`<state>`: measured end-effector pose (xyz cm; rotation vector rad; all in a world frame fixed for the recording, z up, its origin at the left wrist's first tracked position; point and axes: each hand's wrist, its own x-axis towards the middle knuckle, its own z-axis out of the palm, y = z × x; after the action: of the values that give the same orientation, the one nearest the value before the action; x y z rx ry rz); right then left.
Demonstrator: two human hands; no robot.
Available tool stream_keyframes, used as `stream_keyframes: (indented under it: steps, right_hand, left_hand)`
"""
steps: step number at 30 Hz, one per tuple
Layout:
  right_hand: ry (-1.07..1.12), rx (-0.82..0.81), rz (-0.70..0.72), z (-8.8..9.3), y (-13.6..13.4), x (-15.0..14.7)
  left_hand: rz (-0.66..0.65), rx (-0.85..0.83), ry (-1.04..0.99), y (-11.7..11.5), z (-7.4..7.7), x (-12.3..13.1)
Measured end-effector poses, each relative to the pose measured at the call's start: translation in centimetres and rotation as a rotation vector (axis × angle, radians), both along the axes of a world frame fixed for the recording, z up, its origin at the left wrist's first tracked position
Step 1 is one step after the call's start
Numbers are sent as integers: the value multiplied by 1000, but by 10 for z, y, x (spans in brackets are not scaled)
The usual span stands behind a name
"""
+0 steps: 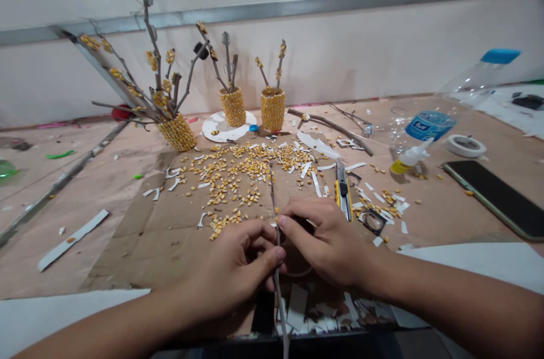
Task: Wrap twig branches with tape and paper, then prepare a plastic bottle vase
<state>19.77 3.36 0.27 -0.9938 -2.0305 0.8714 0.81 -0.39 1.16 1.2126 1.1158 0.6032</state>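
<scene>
A thin brown twig (279, 296) runs upright through the middle of the head view, from the bottom edge up over the loose corn. My left hand (249, 260) is closed around it, thumb against the stem. Just above, the fingertips of my right hand (325, 237) pinch the same twig; whether a kernel is between them is hidden. A yellow corn kernel (277, 210) shows on the stem at those fingertips. Beyond the hands, loose corn kernels (229, 178) are scattered over brown cardboard (144, 240).
Three corn-covered pots, left (177, 133), middle (233, 109) and right (272, 110), hold kernel-trimmed twigs. Right of my hands lie a utility knife (343, 192), a glue bottle (410, 159), a plastic bottle (431, 124), a tape roll (466, 146) and a phone (497, 195).
</scene>
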Motion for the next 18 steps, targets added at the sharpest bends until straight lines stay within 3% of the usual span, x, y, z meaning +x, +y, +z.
stream_keyframes:
  steps: [6,10,18]
  right_hand:
    - [-4,-37,8,2,-3,2]
    - [-27,-90,16,5,1,7]
    - [105,-179,32,2,9,9]
  left_hand:
    - [-9,8,13,0,2,0]
    - [51,-17,-45,4,0,0]
    - [92,-29,-67,12,3,-2]
